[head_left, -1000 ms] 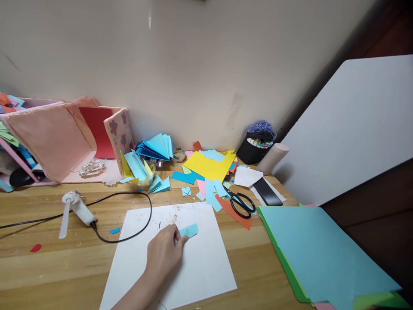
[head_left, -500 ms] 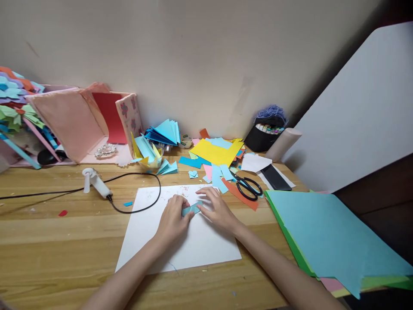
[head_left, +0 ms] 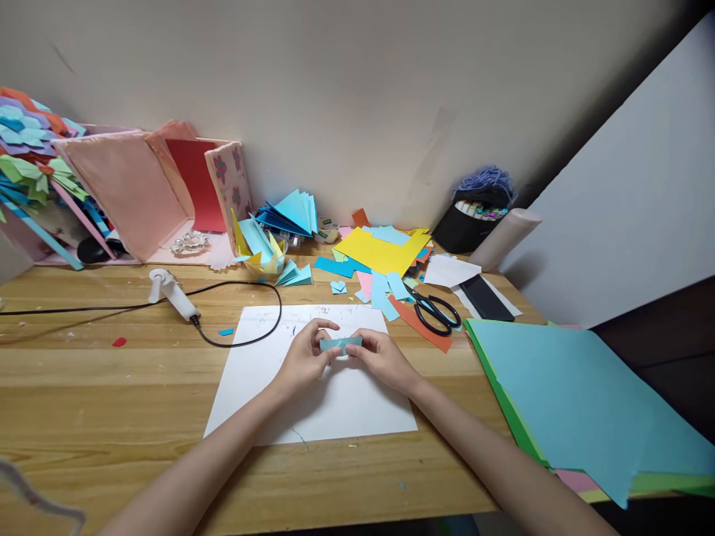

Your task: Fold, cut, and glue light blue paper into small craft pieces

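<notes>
A small folded strip of light-blue paper (head_left: 342, 344) is held level between both hands, above a white sheet (head_left: 357, 409) on the wooden table. My left hand (head_left: 304, 357) pinches its left end, thumb in front and fingers behind. The right end is gripped by my right hand (head_left: 385, 359), also between thumb and fingers. Parts of the fingers behind the strip are hidden. Just beyond the sheet lies a small folded blue paper heart (head_left: 338, 286).
Black-handled scissors (head_left: 433, 311) rest on an orange paper strip (head_left: 420, 327) beside scattered paper scraps. A white glue gun (head_left: 173, 294) trails its black cord onto the sheet. Large blue sheets (head_left: 575, 394) are stacked at right; a pink box (head_left: 115, 190) stands back left.
My right hand has come in from outside the view and taken the strip's right end. The strip has turned from slanted to level. The camera view has shifted.
</notes>
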A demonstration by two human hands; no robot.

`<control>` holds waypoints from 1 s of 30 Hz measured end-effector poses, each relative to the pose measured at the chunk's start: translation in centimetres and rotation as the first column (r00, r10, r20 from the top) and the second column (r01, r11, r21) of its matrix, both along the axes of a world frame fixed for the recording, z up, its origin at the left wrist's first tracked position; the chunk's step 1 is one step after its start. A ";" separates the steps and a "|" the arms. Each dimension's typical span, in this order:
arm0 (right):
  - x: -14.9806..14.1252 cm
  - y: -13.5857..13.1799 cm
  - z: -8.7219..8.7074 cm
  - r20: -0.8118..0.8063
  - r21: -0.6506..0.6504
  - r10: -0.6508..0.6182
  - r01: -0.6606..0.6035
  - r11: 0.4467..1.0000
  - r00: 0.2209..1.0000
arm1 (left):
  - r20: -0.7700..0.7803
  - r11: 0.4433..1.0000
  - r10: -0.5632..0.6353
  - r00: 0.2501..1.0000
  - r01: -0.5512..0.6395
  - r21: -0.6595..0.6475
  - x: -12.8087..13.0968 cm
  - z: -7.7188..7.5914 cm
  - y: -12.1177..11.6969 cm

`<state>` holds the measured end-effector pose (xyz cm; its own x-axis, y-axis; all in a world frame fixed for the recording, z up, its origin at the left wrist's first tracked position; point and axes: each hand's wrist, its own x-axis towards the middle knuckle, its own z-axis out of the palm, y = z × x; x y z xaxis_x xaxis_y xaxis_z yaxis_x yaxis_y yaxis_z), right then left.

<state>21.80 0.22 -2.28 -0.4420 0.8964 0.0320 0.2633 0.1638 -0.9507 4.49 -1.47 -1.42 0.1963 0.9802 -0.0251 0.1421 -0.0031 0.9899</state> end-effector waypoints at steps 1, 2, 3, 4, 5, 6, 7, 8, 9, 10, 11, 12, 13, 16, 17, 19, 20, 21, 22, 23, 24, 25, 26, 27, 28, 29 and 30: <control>0.0 -0.1 0.1 -0.005 0.001 -0.003 0.003 1.000 1.000 | 0.017 1.000 -0.014 1.000 0.014 -0.004 0.0 0.1 0.0; 0.0 -0.2 0.1 -0.010 0.008 -0.006 0.006 1.000 1.000 | 0.029 1.000 -0.025 0.999 0.025 -0.008 0.0 0.1 -0.1; 0.0 -0.2 0.2 -0.013 0.016 -0.010 0.010 1.000 1.000 | 0.036 0.999 -0.030 0.999 0.031 -0.015 0.1 0.2 -0.1; -0.1 -0.3 0.2 -0.011 0.030 -0.015 0.015 0.999 1.000 | 0.040 0.999 -0.027 0.999 0.028 -0.026 0.1 0.3 -0.1; -0.1 -0.3 0.3 -0.005 0.052 -0.026 0.026 0.998 1.000 | 0.049 0.999 -0.014 0.999 0.016 -0.040 0.2 0.3 -0.1; 0.0 -0.3 0.3 0.004 0.085 -0.046 0.045 0.995 0.999 | 0.063 0.998 0.009 0.998 -0.005 -0.055 0.3 0.4 -0.1; 0.0 -0.3 0.3 0.015 0.137 -0.079 0.076 0.988 0.997 | 0.083 0.997 0.039 0.996 -0.033 -0.072 0.3 0.5 -0.1; 0.2 -0.3 0.3 0.023 0.211 -0.122 0.114 0.971 0.992 | 0.111 0.993 0.068 0.991 -0.057 -0.098 0.4 0.5 -0.1; 0.3 -0.3 0.4 0.026 0.306 -0.161 0.146 0.941 0.987 | 0.149 0.988 0.088 0.985 -0.068 -0.139 0.5 0.7 -0.1; 0.5 -0.3 0.4 0.024 0.414 -0.190 0.163 0.895 0.982 | 0.197 0.980 0.092 0.976 -0.054 -0.192 0.6 0.8 -0.1; 0.7 -0.3 0.5 0.021 0.525 -0.201 0.160 0.836 0.979 | 0.253 0.967 0.078 0.964 -0.012 -0.254 0.7 0.9 -0.2; 0.9 -0.3 0.5 0.024 0.626 -0.198 0.140 0.767 0.980 | 0.318 0.948 0.051 0.947 0.055 -0.315 0.7 1.1 -0.3; 1.0 -0.3 0.5 0.036 0.709 -0.185 0.105 0.697 0.982 | 0.382 0.922 0.017 0.924 0.134 -0.363 0.8 1.2 -0.3; 1.2 -0.1 0.6 0.115 0.842 -0.172 -0.004 0.539 0.978 | 0.497 0.869 -0.051 0.866 0.284 -0.406 0.7 1.4 -0.6; 1.2 -0.1 0.6 0.149 0.860 -0.177 -0.039 0.509 0.973 | 0.505 0.868 -0.050 0.862 0.287 -0.404 0.6 1.4 -0.6; 1.1 0.0 0.7 0.210 0.876 -0.177 -0.104 0.471 0.962 | 0.495 0.876 -0.017 0.869 0.251 -0.412 0.4 1.3 -0.6; 1.1 0.0 0.7 0.230 0.880 -0.172 -0.130 0.457 0.958 | 0.485 0.877 0.006 0.874 0.228 -0.423 0.3 1.3 -0.6; 1.1 0.1 0.8 0.247 0.883 -0.163 -0.152 0.444 0.955 | 0.475 0.876 0.029 0.879 0.207 -0.436 0.2 1.2 -0.6; 1.1 0.1 0.8 0.259 0.884 -0.153 -0.170 0.435 0.954 | 0.467 0.874 0.051 0.883 0.187 -0.449 0.2 1.2 -0.5; 1.2 0.1 0.9 0.269 0.884 -0.143 -0.185 0.430 0.953 | 0.462 0.872 0.067 0.884 0.172 -0.458 0.1 1.2 -0.5; 1.3 0.1 0.9 0.277 0.882 -0.134 -0.197 0.429 0.951 | 0.461 0.873 0.080 0.884 0.161 -0.461 0.1 1.2 -0.5; 1.4 0.1 0.9 0.287 0.877 -0.125 -0.208 0.433 0.950 | 0.464 0.875 0.088 0.881 0.154 -0.459 0.1 1.2 -0.4; 1.5 0.1 0.9 0.296 0.871 -0.118 -0.217 0.441 0.948 | 0.470 0.878 0.091 0.878 0.152 -0.454 0.1 1.1 -0.4; 1.6 0.2 0.8 0.302 0.865 -0.112 -0.223 0.449 0.947 | 0.478 0.882 0.091 0.874 0.153 -0.446 0.1 1.1 -0.4; 1.7 0.2 0.7 0.308 0.860 -0.104 -0.230 0.456 0.946 | 0.484 0.885 0.085 0.871 0.157 -0.438 0.1 1.0 -0.3; 1.7 0.3 0.7 0.313 0.855 -0.093 -0.237 0.462 0.945 | 0.485 0.887 0.079 0.871 0.160 -0.432 0.1 0.9 -0.3; 1.8 0.3 0.6 0.317 0.850 -0.079 -0.246 0.466 0.945 | 0.477 0.890 0.073 0.876 0.158 -0.428 0.0 0.9 -0.3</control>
